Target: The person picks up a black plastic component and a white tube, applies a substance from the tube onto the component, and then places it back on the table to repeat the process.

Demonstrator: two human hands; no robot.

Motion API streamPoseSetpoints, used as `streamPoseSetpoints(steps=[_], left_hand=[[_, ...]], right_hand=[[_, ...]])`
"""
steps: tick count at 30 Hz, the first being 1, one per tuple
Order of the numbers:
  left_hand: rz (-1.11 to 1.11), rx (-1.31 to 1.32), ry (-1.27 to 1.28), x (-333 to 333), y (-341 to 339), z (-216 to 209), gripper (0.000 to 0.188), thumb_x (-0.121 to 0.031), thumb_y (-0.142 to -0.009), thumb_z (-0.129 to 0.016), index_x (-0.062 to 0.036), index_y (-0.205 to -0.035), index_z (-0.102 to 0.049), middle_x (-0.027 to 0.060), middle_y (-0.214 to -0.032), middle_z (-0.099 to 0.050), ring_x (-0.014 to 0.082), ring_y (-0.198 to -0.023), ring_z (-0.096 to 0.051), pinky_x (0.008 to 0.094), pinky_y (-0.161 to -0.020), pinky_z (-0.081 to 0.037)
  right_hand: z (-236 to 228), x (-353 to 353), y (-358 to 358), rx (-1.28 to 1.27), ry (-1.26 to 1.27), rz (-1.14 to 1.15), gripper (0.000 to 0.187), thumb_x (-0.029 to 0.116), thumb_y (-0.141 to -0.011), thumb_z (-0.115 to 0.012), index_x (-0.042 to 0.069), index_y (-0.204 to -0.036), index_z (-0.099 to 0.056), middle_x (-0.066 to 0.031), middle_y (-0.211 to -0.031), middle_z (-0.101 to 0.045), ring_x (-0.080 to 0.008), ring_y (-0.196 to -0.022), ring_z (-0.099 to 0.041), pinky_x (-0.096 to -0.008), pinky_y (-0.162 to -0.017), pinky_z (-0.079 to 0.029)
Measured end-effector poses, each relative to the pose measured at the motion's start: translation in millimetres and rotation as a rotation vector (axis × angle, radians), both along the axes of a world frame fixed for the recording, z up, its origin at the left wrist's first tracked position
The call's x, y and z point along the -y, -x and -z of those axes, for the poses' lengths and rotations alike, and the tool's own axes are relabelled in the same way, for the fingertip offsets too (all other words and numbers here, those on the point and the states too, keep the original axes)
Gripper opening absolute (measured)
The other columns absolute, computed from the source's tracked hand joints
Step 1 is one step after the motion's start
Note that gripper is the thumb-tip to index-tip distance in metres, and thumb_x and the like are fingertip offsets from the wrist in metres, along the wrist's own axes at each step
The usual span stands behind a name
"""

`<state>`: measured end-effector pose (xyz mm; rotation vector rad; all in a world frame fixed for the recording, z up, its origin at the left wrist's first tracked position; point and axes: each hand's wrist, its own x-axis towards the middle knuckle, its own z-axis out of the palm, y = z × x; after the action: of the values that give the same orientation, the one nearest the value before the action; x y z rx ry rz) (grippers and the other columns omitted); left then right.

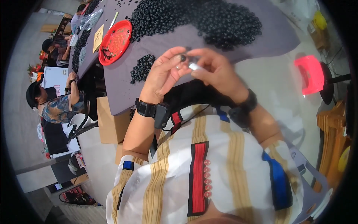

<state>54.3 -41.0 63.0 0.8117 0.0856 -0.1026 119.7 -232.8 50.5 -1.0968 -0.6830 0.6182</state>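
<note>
Two bare hands above the near edge of a grey-covered desk point(121, 80), with the red tray point(121, 48) as landmark. The left hand point(166, 71), lower right of the tray, appears to pinch a small, round dark piece point(183, 58) between thumb and fingers; this piece is raised clear of the surface. The right hand point(218, 69), farther right of the tray, is curled toward the left, fingertips nearly meeting it. A pale, shiny item point(194, 66) lies between the two, too blurred to identify; whether the right hand grips it or merely steadies it cannot be told.

Loose stock: a broad heap of similar dark pieces point(231, 26) extends rightward from beside the tray, and a smaller cluster point(141, 69) sits just below and to the right of it. The tray itself bears a few dark items point(107, 54) at its lower left. A tan card point(98, 38) lies to its left, and a slim pale stick point(114, 19) just above.

Stage of work: judged to be mid-handling of a single piece, which is picked up but not yet laid down. Most of the pieces remain loose in the broad heap, suggesting that much is left. Whether the small cluster represents handled pieces or a waiting supply cannot be determined; no plainly finished product is discernible.
</note>
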Motion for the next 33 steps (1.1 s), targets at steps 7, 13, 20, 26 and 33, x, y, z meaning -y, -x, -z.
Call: streamPoseSetpoints(steps=[7,13,20,26,33], left_hand=[[-0.026,-0.022,-0.004,15,3,1,0.024,-0.006,-0.093,-0.054,0.0013,-0.116,-0.053,0.0092,-0.098,-0.063,0.0161,-0.082,-0.063,0.0295,-0.076,-0.055],[-0.009,-0.009,0.028,14,5,3,0.024,-0.007,-0.093,-0.054,0.0006,-0.116,-0.053,0.0099,-0.1,-0.063,0.0168,-0.086,-0.064,0.03,-0.078,-0.055],[-0.003,0.002,0.005,13,5,7,0.025,-0.006,-0.093,-0.055,-0.0001,-0.117,-0.054,0.0129,-0.105,-0.063,0.0187,-0.09,-0.064,0.031,-0.08,-0.054],[0.007,-0.006,0.02,16,3,10,0.027,-0.006,-0.093,-0.054,-0.0007,-0.12,-0.053,0.0159,-0.109,-0.062,0.0215,-0.094,-0.064,0.0316,-0.082,-0.054],[-0.037,-0.065,0.104,16,1,9,0.027,-0.005,-0.092,-0.056,-0.0002,-0.118,-0.055,0.0107,-0.101,-0.064,0.0173,-0.087,-0.062,0.031,-0.081,-0.054]], right_hand=[[8,-2,-2,0.086,0.014,0.012,0.039,0.008,-0.085,-0.067,0.006,-0.123,-0.057,0.0037,-0.083,-0.06,-0.002,-0.065,-0.051,-0.0164,-0.054,-0.04],[12,-2,-3,0.156,0.047,0.025,0.037,0.007,-0.086,-0.067,0.006,-0.122,-0.059,0.0011,-0.091,-0.065,-0.002,-0.065,-0.051,-0.0172,-0.054,-0.04],[13,-5,-4,0.068,0.019,0.022,0.029,0.013,-0.085,-0.069,0.006,-0.113,-0.066,0.0058,-0.067,-0.057,-0.0011,-0.055,-0.045,-0.0175,-0.049,-0.035],[14,-7,-8,-0.013,0.041,0.013,0.027,0.013,-0.086,-0.068,0.004,-0.111,-0.066,0.003,-0.07,-0.062,-0.0016,-0.053,-0.047,-0.0176,-0.046,-0.034],[16,-6,-4,0.077,0.028,0.029,0.035,0.013,-0.085,-0.069,0.005,-0.118,-0.062,0.0013,-0.075,-0.064,-0.0013,-0.056,-0.048,-0.0174,-0.048,-0.035]])
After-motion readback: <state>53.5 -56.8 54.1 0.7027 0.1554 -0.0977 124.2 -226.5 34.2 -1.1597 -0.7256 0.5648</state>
